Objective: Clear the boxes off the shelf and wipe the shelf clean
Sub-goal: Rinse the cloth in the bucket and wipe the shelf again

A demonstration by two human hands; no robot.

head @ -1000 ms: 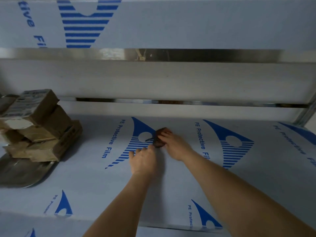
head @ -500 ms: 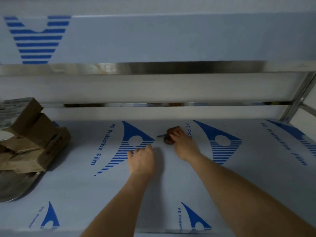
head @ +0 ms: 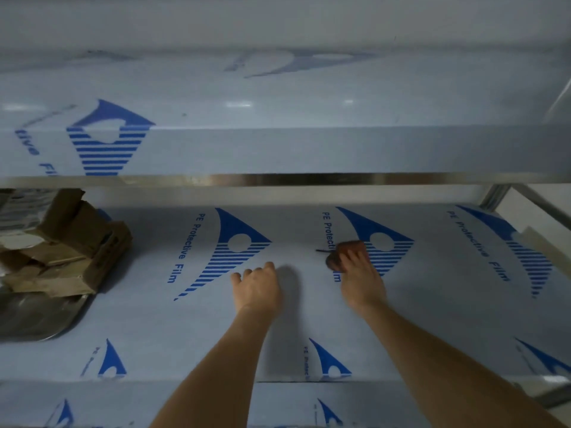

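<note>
Head view: nearest the camera, two bare forearms reach forward over the front edge of the shelf (head: 160, 344), a flat metal deck still covered in smooth pale-blue film printed with dark blue striped triangles and the words "PE Protective Film". The left hand (head: 256, 288) lies palm down on the film, its grip slack, fingers loosely spread and holding nothing. Just beyond and to its right, well apart from it, the right hand (head: 360, 281) presses extended fingers flat onto a small reddish-brown cloth (head: 344, 253), a crumpled rounded wad with a dark thread trailing off to the left; its grip is not curled round the cloth but pushes it against the film. At the far left a stack of brown cardboard boxes (head: 74, 251), creased and dented, some bearing pale labels, sits piled on the shelf, partly over a dull rounded metal tray (head: 34, 316). Behind, a bright steel rail (head: 278, 179) edges the upper shelf (head: 309, 149), wrapped in the same film. Against half a second ago, the cloth and right hand have slid to the right, from beside the middle triangle to the left edge of the next one, while the left hand has stayed roughly where it was.
</note>
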